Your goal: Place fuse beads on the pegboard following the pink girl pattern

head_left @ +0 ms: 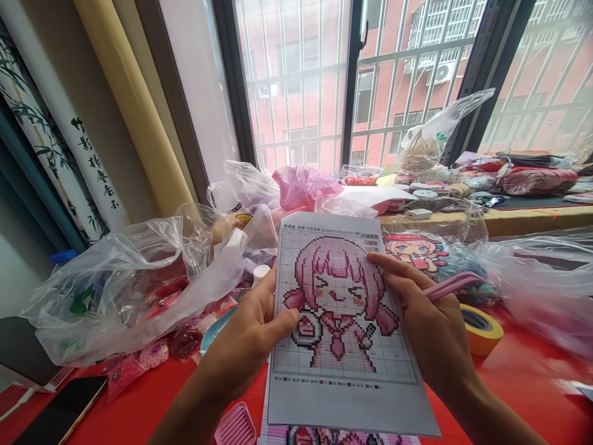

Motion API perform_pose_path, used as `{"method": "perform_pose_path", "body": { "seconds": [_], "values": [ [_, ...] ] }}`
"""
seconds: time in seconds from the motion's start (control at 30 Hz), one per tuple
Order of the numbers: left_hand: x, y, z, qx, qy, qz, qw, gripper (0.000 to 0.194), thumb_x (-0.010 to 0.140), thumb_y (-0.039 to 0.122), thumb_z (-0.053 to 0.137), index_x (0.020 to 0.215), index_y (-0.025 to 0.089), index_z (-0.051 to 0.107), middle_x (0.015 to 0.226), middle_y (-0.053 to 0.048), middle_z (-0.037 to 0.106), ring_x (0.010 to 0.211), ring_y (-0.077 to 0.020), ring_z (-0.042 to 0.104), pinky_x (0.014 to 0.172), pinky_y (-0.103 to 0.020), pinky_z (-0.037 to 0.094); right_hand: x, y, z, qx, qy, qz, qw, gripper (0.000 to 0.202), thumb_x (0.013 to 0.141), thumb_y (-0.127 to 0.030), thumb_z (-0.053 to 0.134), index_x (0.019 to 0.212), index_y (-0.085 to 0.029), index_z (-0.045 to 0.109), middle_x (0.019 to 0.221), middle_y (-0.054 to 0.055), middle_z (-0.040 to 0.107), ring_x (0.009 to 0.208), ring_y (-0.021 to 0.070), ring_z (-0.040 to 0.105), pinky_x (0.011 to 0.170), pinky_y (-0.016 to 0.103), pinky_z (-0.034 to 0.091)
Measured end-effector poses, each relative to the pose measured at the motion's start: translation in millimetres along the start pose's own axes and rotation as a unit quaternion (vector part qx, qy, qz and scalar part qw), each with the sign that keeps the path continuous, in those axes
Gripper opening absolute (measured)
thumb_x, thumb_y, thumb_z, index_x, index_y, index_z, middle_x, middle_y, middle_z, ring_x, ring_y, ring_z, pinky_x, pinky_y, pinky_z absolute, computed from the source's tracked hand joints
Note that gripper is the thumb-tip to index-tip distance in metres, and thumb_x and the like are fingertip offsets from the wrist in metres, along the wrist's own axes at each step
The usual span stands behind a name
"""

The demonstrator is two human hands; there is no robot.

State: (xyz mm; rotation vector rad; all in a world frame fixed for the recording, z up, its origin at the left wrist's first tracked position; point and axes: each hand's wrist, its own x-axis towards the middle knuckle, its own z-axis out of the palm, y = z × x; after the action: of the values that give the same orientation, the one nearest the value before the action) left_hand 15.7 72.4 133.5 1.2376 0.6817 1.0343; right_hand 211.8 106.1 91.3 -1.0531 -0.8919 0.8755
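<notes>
Partly visible beadwork [336, 436] beneath chart [345, 334].

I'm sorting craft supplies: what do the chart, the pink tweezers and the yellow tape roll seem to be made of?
Chart: matte paper or thin card, judging by its flat printed face.
Tweezers: perhaps plastic or painted metal; the smooth pink surface leaves it open.
Tape roll: likely paper or plastic, going by its smooth yellow ring.

"How does the printed sheet [343, 321] look?"
"It is white, with a pink pixel figure upon a grid, and is held tilted in the middle."
"And the tweezers [456, 284]?"
"These are pink, slanting, to the right of it."
</notes>
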Motion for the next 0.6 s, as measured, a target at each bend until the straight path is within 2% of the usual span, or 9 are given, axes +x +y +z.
{"method": "perform_pose_path", "body": {
  "seconds": [0.17,0.37,0.6],
  "values": [
    [0.0,0.8,1.4,0.01,0.0,-0.005,1.0,0.061,0.085,0.013,0.06,0.14,0.026,0.037,0.124,-0.01,0.062,0.115,-0.0262,0.058,0.08,-0.03,0.053,-0.3,-2.6,1.6,0.004,0.014,-0.001,1.0,0.026,0.075,-0.027,0.058,0.095,-0.025,0.075,0.088,0.002,0.072,0.069,0.0115,0.061,0.053,0.017,0.047],
    [-0.7,-2.3,0.2,0.015,-0.006,-0.008,1.0,0.061,0.086,0.013,0.059,0.141,0.026,0.035,0.128,-0.01,0.059,0.12,-0.0274,0.053,0.088,-0.035,0.05,2.4,-0.6,-0.3,0.004,0.027,0.009,1.0,0.028,0.076,-0.03,0.059,0.099,-0.028,0.074,0.079,0.001,0.072,0.062,0.0109,0.059,0.05,0.017,0.045],
    [-0.9,-2.5,0.3,0.012,-0.008,-0.01,1.0,0.065,0.086,0.014,0.059,0.143,0.026,0.031,0.13,-0.012,0.057,0.121,-0.029,0.052,0.09,-0.038,0.049,2.0,-1.6,0.3,0.002,0.032,0.015,0.999,0.026,0.076,-0.029,0.058,0.096,-0.029,0.075,0.08,-0.001,0.072,0.063,0.0099,0.059,0.052,0.016,0.045]
  ]
}}
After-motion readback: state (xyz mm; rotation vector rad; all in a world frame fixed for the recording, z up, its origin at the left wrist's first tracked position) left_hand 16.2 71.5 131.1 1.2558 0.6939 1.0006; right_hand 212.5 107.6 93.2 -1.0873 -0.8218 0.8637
